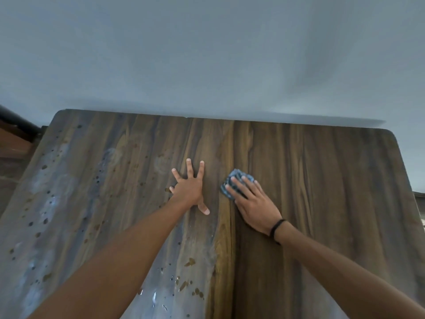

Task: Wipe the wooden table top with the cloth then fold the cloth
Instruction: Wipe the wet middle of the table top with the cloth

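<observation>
Wiping is the step you are working through: your right hand [251, 203] is pressing flat, fingers straight, on the bunched blue cloth [232, 178] near the middle of the wooden table top [322, 180]. Your left hand [189, 188] is lying spread and released on the wood beside it, holding nothing. Scattered droplets [189, 262] and pale smears [53, 180] are covering the left half, so the next sweep is likely calling for leftward travel; your left arm [128, 245] is lying across that path.

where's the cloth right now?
Head view: the cloth lies on the table top, just right of centre, pressed under the right hand, beside the spread left hand.
</observation>
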